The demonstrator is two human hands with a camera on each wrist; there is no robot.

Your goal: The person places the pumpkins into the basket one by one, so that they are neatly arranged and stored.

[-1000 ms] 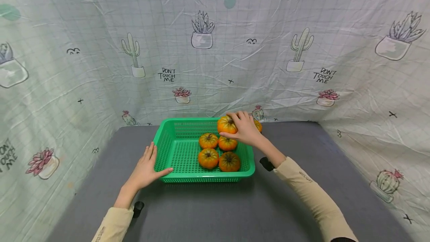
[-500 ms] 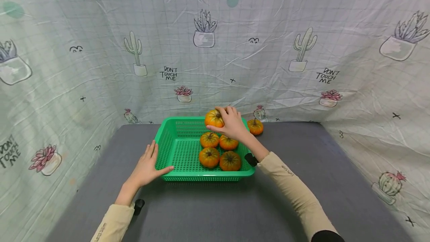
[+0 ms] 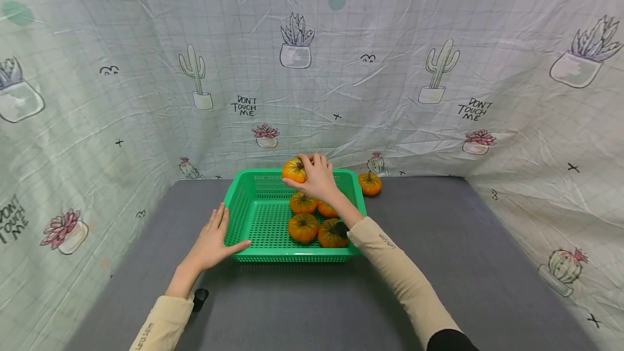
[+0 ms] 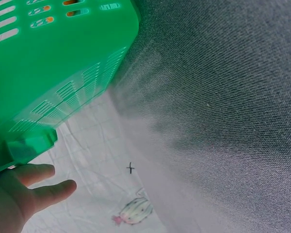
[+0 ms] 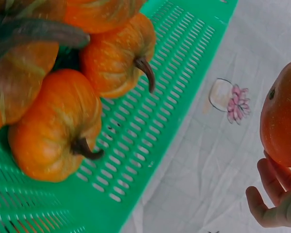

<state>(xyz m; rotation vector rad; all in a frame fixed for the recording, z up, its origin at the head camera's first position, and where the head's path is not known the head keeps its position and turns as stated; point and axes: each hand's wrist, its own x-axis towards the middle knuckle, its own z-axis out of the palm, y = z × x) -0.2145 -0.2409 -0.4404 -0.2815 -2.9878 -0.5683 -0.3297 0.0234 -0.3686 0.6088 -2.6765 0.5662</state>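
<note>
My right hand (image 3: 318,179) grips a small orange pumpkin (image 3: 294,170) over the back part of a green plastic basket (image 3: 287,252). The right wrist view shows the held pumpkin (image 5: 285,116) at its right edge, with the fingers against its underside. Several more pumpkins (image 3: 303,228) sit in the right half of the basket, one partly hidden behind my right wrist. Straight-fingered, my left hand (image 3: 210,245) rests at the basket's front left corner, thumb over the rim. In the left wrist view, two fingers (image 4: 53,194) extend beside the basket's outer wall (image 4: 63,63).
Another pumpkin (image 3: 370,183) lies on the grey table (image 3: 302,307) just outside the basket's back right corner. A pale cloth backdrop (image 3: 331,91) with printed potted plants rises behind the table and along both sides.
My right hand has carried the pumpkin leftward across the back of the basket. The pumpkin outside the basket has come into full view. My left hand has stayed at the rim.
</note>
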